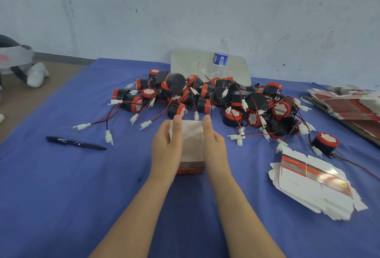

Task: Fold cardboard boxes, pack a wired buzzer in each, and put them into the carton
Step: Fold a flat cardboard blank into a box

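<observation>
Box point(192, 144) gripped between left hand point(167, 146), right hand point(213, 144), buzzers point(216, 97) behind

Single head-worn wide-angle view, facing forward and down, close over the table point(61, 175), wall point(185, 10) beyond

The box point(192, 146) sits in the middle of the table point(61, 185). Buzzers point(216, 97) lie behind it, a pen point(76, 143) left of it, flat boxes point(312, 185) right of it.

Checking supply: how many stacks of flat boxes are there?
2: the near stack lies right of the right hand; the far stack sits at the right edge, partly out of frame.
</observation>
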Demonstrator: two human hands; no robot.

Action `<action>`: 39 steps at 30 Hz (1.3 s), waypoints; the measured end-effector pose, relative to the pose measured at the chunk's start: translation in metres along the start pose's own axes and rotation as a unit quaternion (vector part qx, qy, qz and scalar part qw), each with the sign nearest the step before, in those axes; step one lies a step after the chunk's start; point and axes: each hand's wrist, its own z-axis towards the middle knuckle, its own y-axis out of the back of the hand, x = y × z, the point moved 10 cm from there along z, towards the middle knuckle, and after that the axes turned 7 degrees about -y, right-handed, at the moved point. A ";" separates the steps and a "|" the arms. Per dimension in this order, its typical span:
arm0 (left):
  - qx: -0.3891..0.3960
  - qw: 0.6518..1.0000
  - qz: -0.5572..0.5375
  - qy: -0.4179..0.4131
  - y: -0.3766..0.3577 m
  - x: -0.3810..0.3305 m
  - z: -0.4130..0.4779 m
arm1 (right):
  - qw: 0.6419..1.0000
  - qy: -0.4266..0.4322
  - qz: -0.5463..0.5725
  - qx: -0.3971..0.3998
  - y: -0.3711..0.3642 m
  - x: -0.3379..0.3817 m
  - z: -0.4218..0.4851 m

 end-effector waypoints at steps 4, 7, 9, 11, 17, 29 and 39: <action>-0.002 1.000 -0.012 0.017 0.003 0.007 0.003 | 0.999 0.000 0.020 0.037 -0.007 -0.001 0.001; -0.019 0.999 -0.019 0.016 0.007 0.007 0.003 | 0.999 0.018 0.009 0.037 -0.007 -0.001 0.004; -0.026 0.999 -0.023 0.034 0.009 0.013 0.004 | 0.999 0.027 -0.016 0.030 -0.007 -0.001 0.004; -0.025 0.998 -0.024 0.050 0.009 0.018 0.004 | 0.999 0.027 -0.025 0.019 -0.005 -0.003 0.005; -0.026 0.999 -0.003 0.036 0.009 0.018 0.003 | 0.997 0.067 -0.026 -0.014 -0.002 0.005 0.002; -0.044 0.996 0.056 -0.050 0.011 0.002 0.000 | 0.990 0.113 -0.086 -0.028 -0.001 0.010 -0.002; -0.209 0.972 -0.058 0.089 0.034 0.031 -0.009 | 0.992 -0.074 -0.006 -0.105 0.029 -0.025 0.015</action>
